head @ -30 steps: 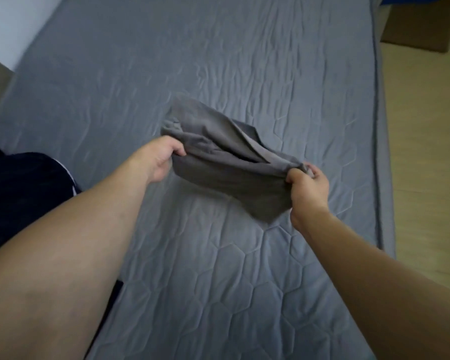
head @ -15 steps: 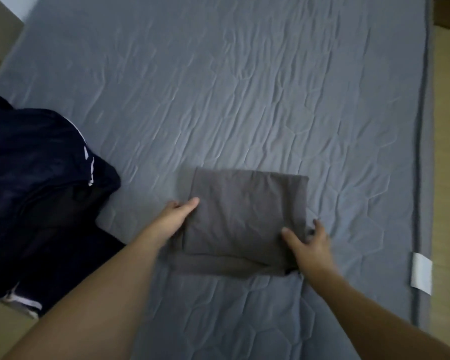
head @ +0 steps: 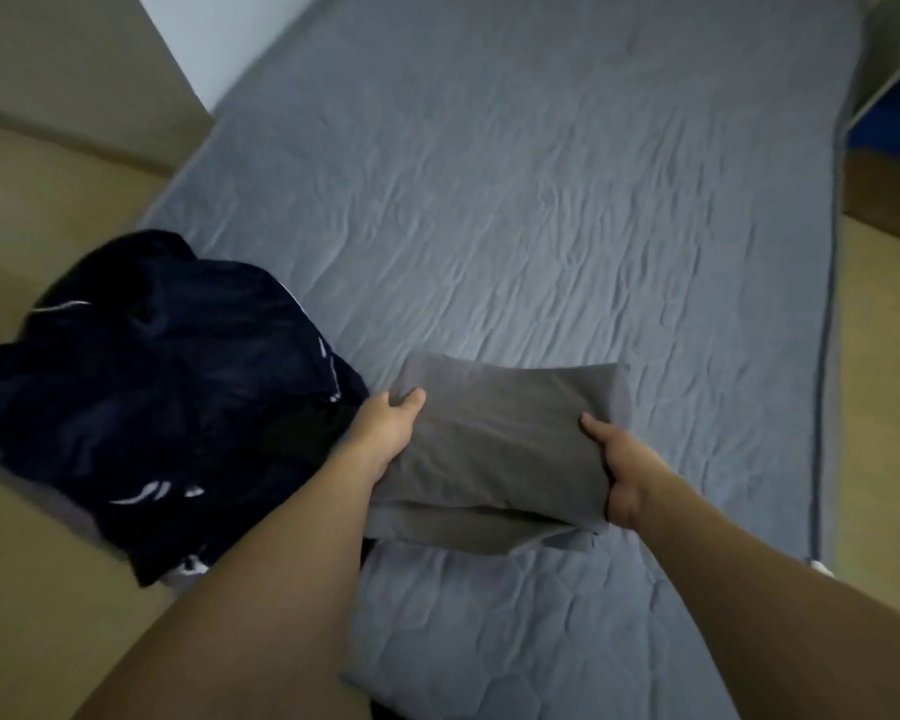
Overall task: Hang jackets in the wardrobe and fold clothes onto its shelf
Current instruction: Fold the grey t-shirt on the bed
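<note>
Folded grey cotton garment (head: 500, 449) is soft and floppy. Your left hand (head: 385, 433) and right hand (head: 619, 470) clamp its side edges; support underneath when lifting it off the grey quilted mattress (head: 541, 226).

A bedroom in a home is shown, seen from above at the side of a bed. Most of the view is filled by a grey quilted mattress cover with hexagon stitching (head: 567, 210), on which a heap of dark navy clothing with white stripes (head: 167, 387) and a folded grey garment (head: 500, 444) are laid. Pale beige flooring (head: 32, 589) is seen on both sides of the bed, and a white wall (head: 214, 28) at its far left corner.
</note>
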A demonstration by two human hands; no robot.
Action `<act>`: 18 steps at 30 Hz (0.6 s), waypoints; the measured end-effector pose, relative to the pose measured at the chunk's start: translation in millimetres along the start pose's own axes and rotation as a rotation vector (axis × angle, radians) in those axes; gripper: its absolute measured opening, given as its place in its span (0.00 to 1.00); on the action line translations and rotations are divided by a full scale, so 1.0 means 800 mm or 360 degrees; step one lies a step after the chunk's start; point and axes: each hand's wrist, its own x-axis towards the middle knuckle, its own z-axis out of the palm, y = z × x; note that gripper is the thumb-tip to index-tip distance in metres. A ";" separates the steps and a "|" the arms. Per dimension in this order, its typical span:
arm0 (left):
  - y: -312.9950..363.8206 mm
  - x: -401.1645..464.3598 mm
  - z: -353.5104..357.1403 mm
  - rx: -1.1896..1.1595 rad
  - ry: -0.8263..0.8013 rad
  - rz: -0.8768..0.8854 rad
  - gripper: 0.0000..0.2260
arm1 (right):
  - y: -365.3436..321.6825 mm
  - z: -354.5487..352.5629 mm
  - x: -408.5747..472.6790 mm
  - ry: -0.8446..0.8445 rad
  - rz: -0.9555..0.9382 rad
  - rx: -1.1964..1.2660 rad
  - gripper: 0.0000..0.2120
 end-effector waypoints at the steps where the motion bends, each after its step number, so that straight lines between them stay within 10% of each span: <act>1: 0.021 -0.020 -0.043 0.0012 0.0041 0.0017 0.29 | -0.011 0.028 -0.041 -0.0010 -0.0052 0.0019 0.21; 6: 0.118 -0.123 -0.254 0.0052 0.0305 0.0172 0.29 | -0.059 0.169 -0.233 0.0003 -0.0258 0.0002 0.33; 18: 0.193 -0.360 -0.678 -0.0344 0.1049 0.0621 0.12 | -0.078 0.476 -0.523 -0.0423 -0.1120 -0.0427 0.24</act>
